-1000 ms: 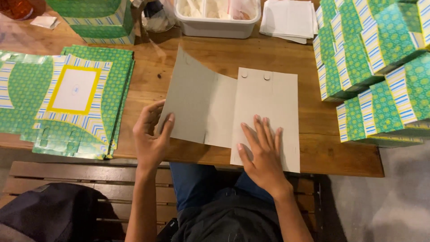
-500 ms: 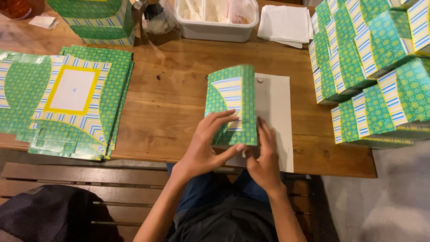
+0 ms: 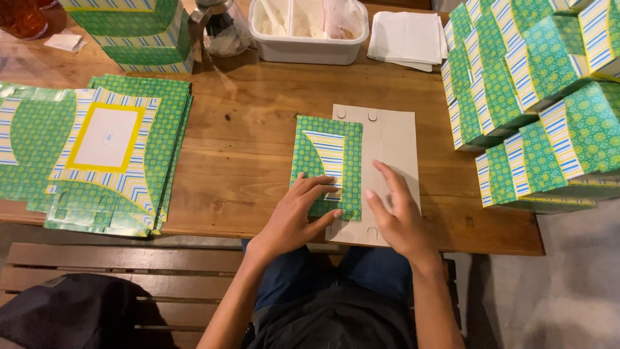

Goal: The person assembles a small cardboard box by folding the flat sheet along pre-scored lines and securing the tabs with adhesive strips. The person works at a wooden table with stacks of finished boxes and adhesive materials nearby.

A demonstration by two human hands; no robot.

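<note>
The wooden table (image 3: 258, 129) fills most of the view. On its right side stands a crowd of finished green patterned boxes (image 3: 536, 110), and on its left lies a stack of flat printed box blanks (image 3: 110, 155). At the far edge sit a white plastic tub (image 3: 309, 29) and a pile of white napkins (image 3: 407, 40).

Near the front edge lies the flat grey card blank (image 3: 394, 148), with its green patterned flap (image 3: 327, 165) folded over its left part, printed side up. The left hand (image 3: 294, 216) presses flat on the lower end of that flap, fingers spread and gripping nothing. The right hand (image 3: 397, 213) lies open on the bare grey card just beside the fold, palm down, also holding nothing.

The likely slip is a crooked crease (both hands press only the near end, so the far end could spring up or drift off line). The card could also slide on the smooth wood towards the table's edge.
</note>
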